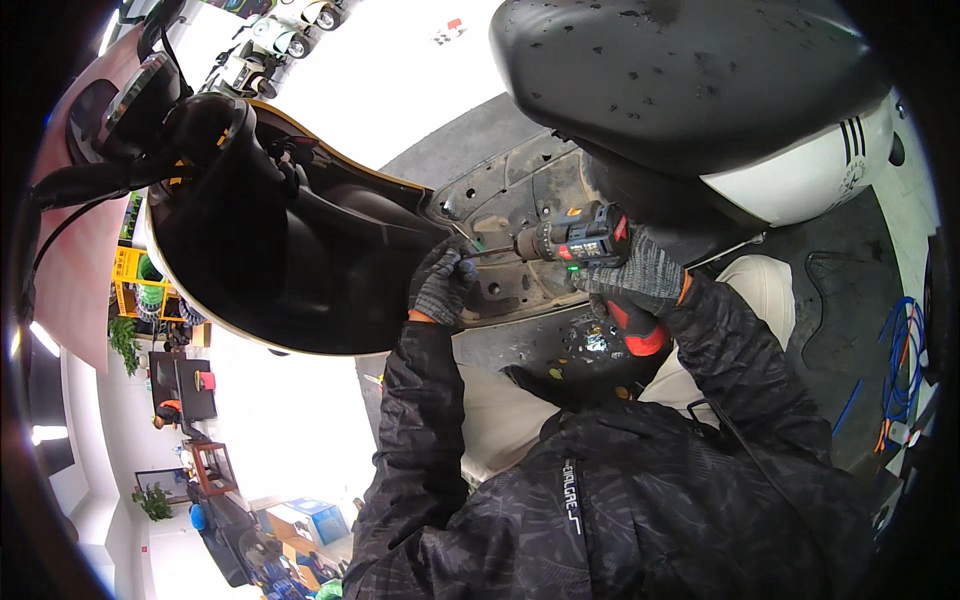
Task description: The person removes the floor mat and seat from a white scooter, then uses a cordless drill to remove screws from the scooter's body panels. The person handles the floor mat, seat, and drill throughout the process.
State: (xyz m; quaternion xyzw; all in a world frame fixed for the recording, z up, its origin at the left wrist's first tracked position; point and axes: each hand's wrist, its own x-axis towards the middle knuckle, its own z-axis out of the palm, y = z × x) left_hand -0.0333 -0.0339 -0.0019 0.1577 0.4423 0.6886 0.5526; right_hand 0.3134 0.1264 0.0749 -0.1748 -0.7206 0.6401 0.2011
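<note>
In my gloved right hand is a cordless drill, dark with red parts and a small green light. Its long thin bit points left over the scooter's dusty footboard. The fingers of my gloved left hand are curled together at the tip of the bit, near the footboard's front end. Whatever they pinch is hidden. Left of that hand rises the scooter's black inner leg shield. The black seat, speckled with dark marks, is at the upper right, above the white rear body panel.
Handlebars with cables stand at the far left. Blue hoses lie coiled on the floor at right, beside a dark mat. Several parked scooters are in the background, and a person is at a distant desk.
</note>
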